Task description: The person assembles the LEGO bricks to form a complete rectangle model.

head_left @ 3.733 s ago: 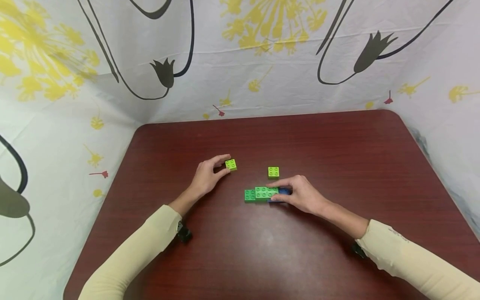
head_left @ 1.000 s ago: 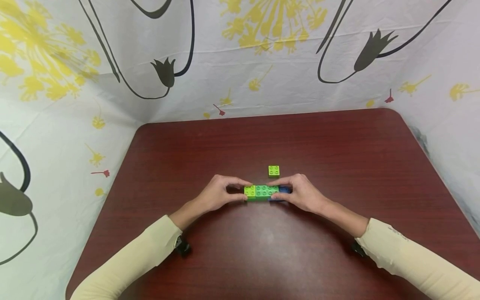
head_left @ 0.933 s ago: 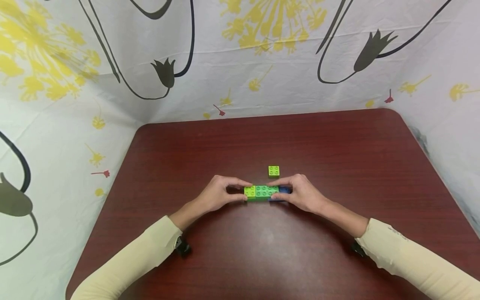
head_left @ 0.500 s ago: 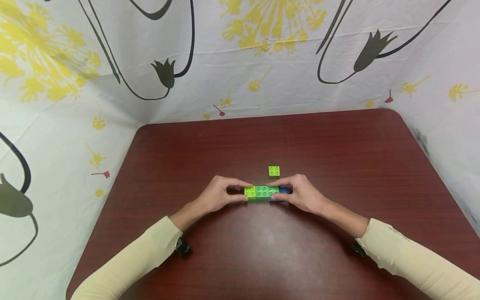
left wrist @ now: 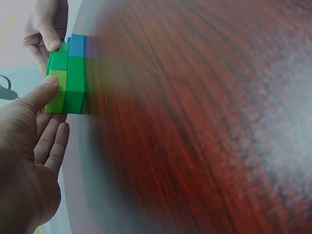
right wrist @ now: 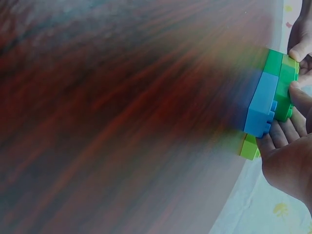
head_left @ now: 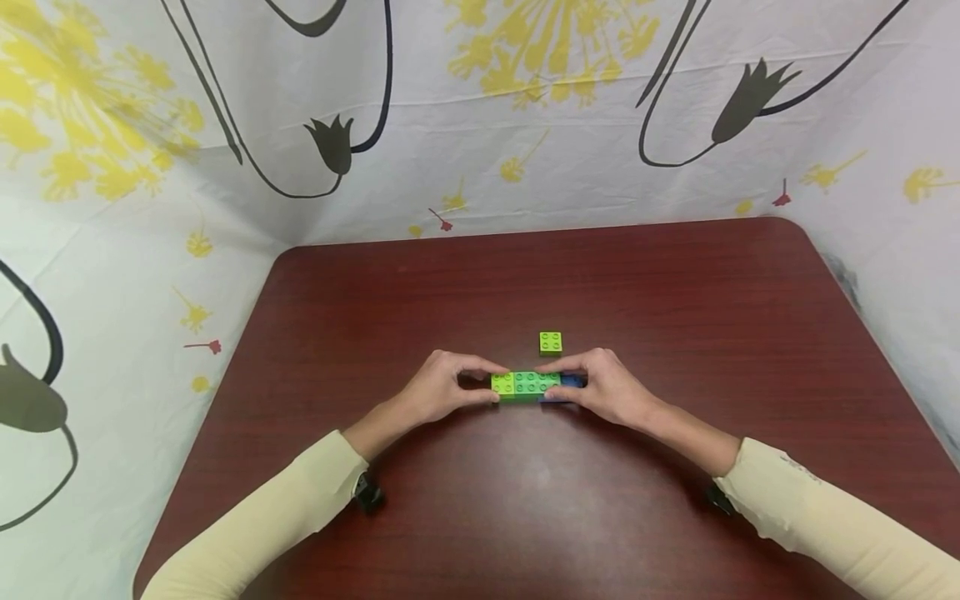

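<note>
Near the table's middle, my left hand (head_left: 431, 390) pinches a small lime toy brick (head_left: 502, 382) between thumb and fingers. That brick sits on the left end of a lower green brick (left wrist: 75, 80), against an upper green brick (head_left: 528, 382). My right hand (head_left: 611, 392) pinches the upper green brick from the right, front and back. The upper green brick bridges the lower green brick and a blue brick (right wrist: 262, 102), whose right-end studs show in the right wrist view. Fingers hide parts of both held bricks.
A loose lime brick (head_left: 551, 342) lies just behind the stack. Everything rests on a dark red wooden table (head_left: 540, 517) with rounded back corners. Patterned white cloth (head_left: 480, 150) hangs behind the table and at both sides.
Since the oldest frame, my left hand has brought the lime brick right and nearer, onto the lower green brick's left end. My right hand keeps its grip. Over the last second, almost nothing moves.
</note>
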Demonstrator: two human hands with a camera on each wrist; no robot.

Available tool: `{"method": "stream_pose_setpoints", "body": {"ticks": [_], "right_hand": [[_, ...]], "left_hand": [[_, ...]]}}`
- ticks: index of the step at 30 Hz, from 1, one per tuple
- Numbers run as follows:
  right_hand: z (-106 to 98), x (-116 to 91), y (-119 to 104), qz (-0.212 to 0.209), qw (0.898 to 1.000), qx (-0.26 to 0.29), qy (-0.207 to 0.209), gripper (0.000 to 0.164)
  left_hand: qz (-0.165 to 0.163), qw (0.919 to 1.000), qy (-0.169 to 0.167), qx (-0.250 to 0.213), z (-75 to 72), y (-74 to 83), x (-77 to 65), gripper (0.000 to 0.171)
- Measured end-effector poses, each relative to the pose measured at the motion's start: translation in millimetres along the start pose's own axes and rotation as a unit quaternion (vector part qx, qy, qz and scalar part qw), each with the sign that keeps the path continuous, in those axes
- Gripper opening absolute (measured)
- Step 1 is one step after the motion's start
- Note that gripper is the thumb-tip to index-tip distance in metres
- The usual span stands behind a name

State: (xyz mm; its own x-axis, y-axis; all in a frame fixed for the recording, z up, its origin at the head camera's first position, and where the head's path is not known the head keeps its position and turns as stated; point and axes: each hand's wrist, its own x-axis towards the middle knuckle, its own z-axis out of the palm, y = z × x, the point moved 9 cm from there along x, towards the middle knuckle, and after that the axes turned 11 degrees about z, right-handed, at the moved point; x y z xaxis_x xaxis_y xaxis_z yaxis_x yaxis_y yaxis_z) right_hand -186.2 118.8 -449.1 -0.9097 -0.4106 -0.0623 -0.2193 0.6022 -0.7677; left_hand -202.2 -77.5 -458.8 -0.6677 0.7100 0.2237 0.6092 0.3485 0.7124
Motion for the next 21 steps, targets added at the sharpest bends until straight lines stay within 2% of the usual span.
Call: {"method": "stream_pose_setpoints", "body": {"ticks": [7, 12, 17, 21], "right_hand": [[-1, 0, 1, 0.005, 1.0, 0.007, -0.001, 0.033], [-1, 1, -1, 0.002, 1.0, -0.005, -0.005, 0.034], [0, 1, -6, -0.02, 0.999, -0.028, -0.008, 0.035], [-10, 3, -11, -0.046, 0.999, -0.002, 0.011, 0.037]], "left_hand": [[0.006, 0.9999, 0.012, 0.004, -0.1, 0.6, 0.0, 0.037], [0.019, 0.9995, 0.023, -0.011, 2.0, 0.4, -1.7, 0.037], [0.028, 0.9989, 0.033, -0.018, 3.2, 0.4, -4.6, 0.037], [0.026, 0.9989, 0.035, -0.018, 3.4, 0.6, -5.0, 0.037]]}}
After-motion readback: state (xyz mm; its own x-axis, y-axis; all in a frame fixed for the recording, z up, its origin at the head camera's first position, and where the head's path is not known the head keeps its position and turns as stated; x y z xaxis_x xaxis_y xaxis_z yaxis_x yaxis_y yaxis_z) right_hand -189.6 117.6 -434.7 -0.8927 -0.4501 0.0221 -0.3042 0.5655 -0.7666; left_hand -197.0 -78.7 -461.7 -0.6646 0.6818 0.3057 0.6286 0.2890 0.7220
